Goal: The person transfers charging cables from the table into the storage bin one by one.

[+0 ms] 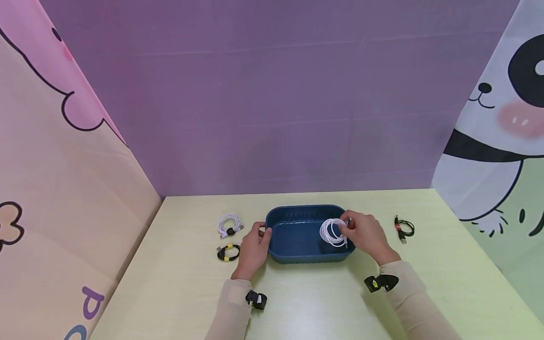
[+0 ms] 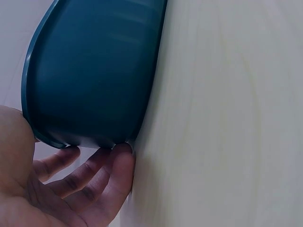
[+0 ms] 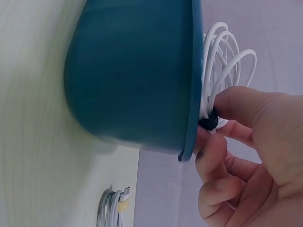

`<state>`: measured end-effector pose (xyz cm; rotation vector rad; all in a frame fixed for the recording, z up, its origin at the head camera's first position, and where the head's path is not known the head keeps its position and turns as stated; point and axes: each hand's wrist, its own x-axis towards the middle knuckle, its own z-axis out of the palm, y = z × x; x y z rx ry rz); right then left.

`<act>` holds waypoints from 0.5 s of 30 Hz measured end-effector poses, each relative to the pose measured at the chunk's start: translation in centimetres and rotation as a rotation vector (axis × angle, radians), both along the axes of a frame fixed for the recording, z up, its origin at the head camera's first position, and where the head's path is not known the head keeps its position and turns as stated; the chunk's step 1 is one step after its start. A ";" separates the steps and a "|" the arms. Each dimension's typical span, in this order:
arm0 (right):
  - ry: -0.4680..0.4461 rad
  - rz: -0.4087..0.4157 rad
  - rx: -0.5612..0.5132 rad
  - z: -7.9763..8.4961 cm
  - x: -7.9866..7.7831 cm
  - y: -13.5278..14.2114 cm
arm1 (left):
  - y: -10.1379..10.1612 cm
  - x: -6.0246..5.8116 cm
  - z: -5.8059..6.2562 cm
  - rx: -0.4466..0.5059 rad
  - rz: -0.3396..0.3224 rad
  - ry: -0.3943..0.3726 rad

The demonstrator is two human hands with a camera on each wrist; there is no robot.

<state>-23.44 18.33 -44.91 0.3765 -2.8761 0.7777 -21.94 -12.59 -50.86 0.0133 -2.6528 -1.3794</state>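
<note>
A blue oblong plastic basin (image 1: 293,259) stands on the table. My left hand (image 1: 253,250) grips its left end, the thumb at the rim and the fingers (image 2: 120,165) against the outer wall. Over the basin's right end, my right hand (image 1: 367,234) pinches a coiled white cable (image 1: 333,233) between thumb and fingers. In the right wrist view a black tie (image 3: 209,121) on this cable shows at the fingertips, and the coil rises above the rim.
Left of the basin lie a white coiled cable (image 1: 229,224) and a black one with yellow ties (image 1: 229,252). A black cable with a red tie (image 1: 403,229) lies to the right. The right wrist view shows a greyish coiled cable (image 3: 111,208) on the table (image 3: 28,142).
</note>
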 end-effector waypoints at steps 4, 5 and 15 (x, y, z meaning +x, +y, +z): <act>-0.007 0.005 0.007 0.0 0.1 -0.1 | 0.0 0.0 0.1 0.000 0.000 -0.007; -0.008 0.006 0.010 0.0 0.1 -0.2 | 0.0 0.0 0.1 0.000 -0.001 -0.007; -0.039 0.017 0.060 0.0 0.2 -0.7 | 0.1 0.0 0.1 -0.003 0.002 -0.006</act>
